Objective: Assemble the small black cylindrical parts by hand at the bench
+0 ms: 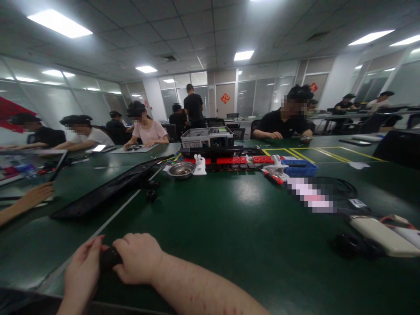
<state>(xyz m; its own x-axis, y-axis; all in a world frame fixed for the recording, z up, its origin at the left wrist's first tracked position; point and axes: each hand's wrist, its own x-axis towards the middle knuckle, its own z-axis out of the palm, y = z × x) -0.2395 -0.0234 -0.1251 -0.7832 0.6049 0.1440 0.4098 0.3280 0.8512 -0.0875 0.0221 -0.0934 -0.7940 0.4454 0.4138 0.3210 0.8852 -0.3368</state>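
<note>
Near the table's front edge, my right hand (139, 258) is wrapped round a small dark object (110, 257), its exact kind unclear. My left hand (82, 269) meets it from the other side, with fingers closed together at its far end. Both hands hide much of the object. Beyond them on the green table (203, 223) lie a small black round part (151, 195) and a long black panel (108, 188). Past the panel's far end stands a metal bowl (181, 170) with small pieces in it.
A white clamp-like stand (199, 165), red strips (244, 159), a red-handled tool (273, 177) and a blue tray (302, 168) line the far middle. Black parts (356, 246) and a cream-coloured flat case (382, 236) lie right. A co-worker's hand (36, 195) is at left.
</note>
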